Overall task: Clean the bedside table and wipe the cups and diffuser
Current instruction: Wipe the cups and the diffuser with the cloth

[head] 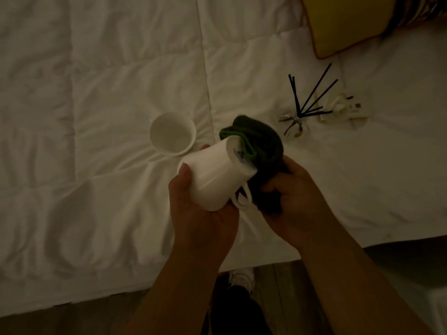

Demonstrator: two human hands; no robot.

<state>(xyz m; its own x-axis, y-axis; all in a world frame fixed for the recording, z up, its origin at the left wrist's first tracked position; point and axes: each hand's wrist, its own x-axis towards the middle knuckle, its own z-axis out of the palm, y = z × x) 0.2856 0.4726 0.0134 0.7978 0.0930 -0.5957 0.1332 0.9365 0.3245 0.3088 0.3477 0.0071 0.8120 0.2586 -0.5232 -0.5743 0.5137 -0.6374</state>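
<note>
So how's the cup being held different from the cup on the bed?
The held cup is tipped, base showing, gripped by the left hand against the green cloth. The other cup rests untouched on the white bedding, its mouth facing the camera. Both are plain white.

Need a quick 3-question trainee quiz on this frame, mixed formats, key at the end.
1. True or false: the white cup in the left hand has its base turned toward the camera.
2. Multiple choice: the dark green cloth in the right hand presses against the held cup's A) rim B) base C) inside.
3. Fill in: the second white cup lies on the white ____, its mouth facing the camera; the reed diffuser lies further right.

Key: 1 true; 2 B; 3 duvet.
</note>
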